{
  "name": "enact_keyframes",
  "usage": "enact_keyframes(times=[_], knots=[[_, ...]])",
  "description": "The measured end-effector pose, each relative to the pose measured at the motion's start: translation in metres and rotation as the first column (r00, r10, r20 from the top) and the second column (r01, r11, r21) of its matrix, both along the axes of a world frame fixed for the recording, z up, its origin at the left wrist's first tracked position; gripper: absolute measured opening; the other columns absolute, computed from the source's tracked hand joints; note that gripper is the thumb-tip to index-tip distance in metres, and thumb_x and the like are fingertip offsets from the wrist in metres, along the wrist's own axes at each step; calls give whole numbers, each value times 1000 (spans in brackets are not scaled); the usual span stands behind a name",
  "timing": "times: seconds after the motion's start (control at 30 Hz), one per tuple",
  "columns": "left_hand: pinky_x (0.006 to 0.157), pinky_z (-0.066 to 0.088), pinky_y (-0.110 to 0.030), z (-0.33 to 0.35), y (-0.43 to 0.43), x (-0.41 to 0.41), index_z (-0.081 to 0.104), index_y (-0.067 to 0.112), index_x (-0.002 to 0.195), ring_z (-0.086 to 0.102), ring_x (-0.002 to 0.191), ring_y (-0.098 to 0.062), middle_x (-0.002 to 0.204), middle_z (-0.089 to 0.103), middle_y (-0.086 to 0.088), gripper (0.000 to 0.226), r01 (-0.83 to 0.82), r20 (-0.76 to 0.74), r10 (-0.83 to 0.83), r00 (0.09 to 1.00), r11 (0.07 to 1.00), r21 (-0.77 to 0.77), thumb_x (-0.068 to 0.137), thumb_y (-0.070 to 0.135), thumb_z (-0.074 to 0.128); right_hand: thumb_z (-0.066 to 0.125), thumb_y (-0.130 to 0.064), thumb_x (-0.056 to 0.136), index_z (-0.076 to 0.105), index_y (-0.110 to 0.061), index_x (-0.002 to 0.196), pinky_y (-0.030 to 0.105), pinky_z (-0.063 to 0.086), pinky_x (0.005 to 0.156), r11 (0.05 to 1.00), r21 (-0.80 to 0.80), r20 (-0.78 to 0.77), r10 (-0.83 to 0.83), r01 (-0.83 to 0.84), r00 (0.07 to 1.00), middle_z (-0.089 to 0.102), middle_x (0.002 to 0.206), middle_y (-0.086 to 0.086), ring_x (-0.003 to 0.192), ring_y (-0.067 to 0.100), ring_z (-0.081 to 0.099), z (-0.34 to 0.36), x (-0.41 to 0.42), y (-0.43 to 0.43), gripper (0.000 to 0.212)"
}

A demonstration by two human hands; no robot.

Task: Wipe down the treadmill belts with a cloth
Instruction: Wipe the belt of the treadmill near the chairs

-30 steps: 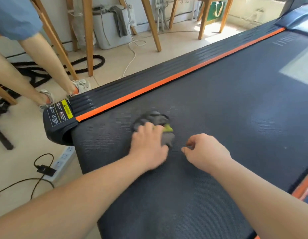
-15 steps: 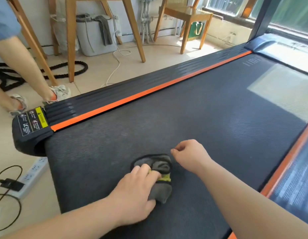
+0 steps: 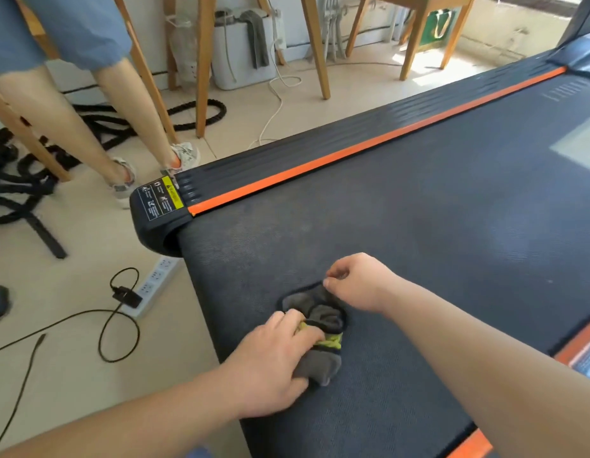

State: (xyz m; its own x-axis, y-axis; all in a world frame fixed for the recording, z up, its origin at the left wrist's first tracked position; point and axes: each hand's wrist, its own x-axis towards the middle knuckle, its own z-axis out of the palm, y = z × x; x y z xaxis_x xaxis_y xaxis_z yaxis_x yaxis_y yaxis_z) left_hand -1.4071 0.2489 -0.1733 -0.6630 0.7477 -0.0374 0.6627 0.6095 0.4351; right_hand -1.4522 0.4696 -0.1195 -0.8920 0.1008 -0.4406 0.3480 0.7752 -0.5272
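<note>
- The left hand point(image 3: 270, 361) lies on the cloth point(image 3: 320, 325), fingers bent over the top of the bunch and thumb along its near end, holding it down on the belt point(image 3: 436, 233).
- The cloth is a crumpled grey piece with a dark rim and a yellow-green patch. It sits on the near part of the belt, closer to the rear edge than to the far end, between the two hands.
- The right hand point(image 3: 356, 282) rests on the belt just beyond the cloth. Its fingers are curled into a loose fist with nothing seen inside, and the thumb tip is right at the cloth's far rim.
- An orange strip point(image 3: 353, 153) runs along the belt's left edge, with a ribbed black rail point(image 3: 320, 140) outside it.
- The rail's rear cap carries a warning label point(image 3: 161, 196) with a yellow patch.
- On the floor left of the belt lies a white power strip point(image 3: 154, 285) with a black plug in it; a black cable point(image 3: 121, 338) loops from it.
- Another person's legs point(image 3: 88, 127) stand by the rear corner, in sandals.
- A thick black rope point(image 3: 194, 117) lies coiled on the floor behind them, among wooden chair legs point(image 3: 204, 61).
</note>
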Motion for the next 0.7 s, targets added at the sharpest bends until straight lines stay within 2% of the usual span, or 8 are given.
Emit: enact_keyframes(times=[0.07,0.13,0.2,0.27,0.33,0.47,0.53,0.7], knots=[[86,51,-42,-5,-24,-25,46,34,131,53,107,-27,126,47,1,58,64,-117,-73,990,995,-79,76,47,54,68,-36,94,74,-27,112,28,51,95,997,71,21,32,-34,999,69,103,-5,105,20,64,0,6,0,20],[89,51,-44,-12,-37,-58,48,31,135,54,111,-33,127,47,-3,58,-277,-186,261,947,958,-69,78,43,58,71,-40,91,72,-31,109,30,53,93,986,154,44,55,-61,998,64,95,-10,100,20,64,1,14,2,20],[95,50,-46,-19,-35,-62,47,24,140,52,117,-37,130,46,-10,58,-692,-4,694,720,718,69,86,34,66,71,-43,91,69,-34,112,33,54,92,970,214,93,97,-115,991,58,95,-13,97,19,62,2,26,1,23],[98,47,-46,-25,-20,-25,47,18,139,50,118,-38,130,45,-14,59,-845,155,835,528,498,197,86,25,72,67,-45,94,66,-34,119,34,52,90,940,277,144,165,-200,976,54,105,-12,103,19,59,4,40,-4,28],[95,48,-47,-28,-7,39,50,20,132,51,111,-39,126,46,-12,59,-784,155,776,611,566,254,79,20,76,63,-48,96,65,-33,123,35,51,89,894,341,186,240,-291,953,54,113,-9,112,22,59,12,51,-11,30],[72,50,-44,-28,-8,121,54,31,117,57,91,-32,114,51,-3,55,-271,-121,276,953,961,59,64,42,69,61,-51,97,62,-31,128,39,53,95,845,340,258,339,-413,905,57,115,-6,114,24,59,42,73,-28,37],[79,47,-43,-23,-12,89,52,34,123,57,98,-30,117,51,-1,55,-195,-194,181,964,979,-57,71,49,62,60,-53,96,62,-32,128,39,54,94,817,322,312,385,-478,869,58,110,-7,112,24,61,58,91,-35,39],[92,42,-43,-12,-7,19,44,28,133,49,112,-31,126,45,-6,52,-535,-116,524,844,835,-126,89,43,66,53,-60,98,51,-34,144,37,49,97,733,345,470,406,-586,784,58,133,-5,123,24,56,78,133,-49,53]])
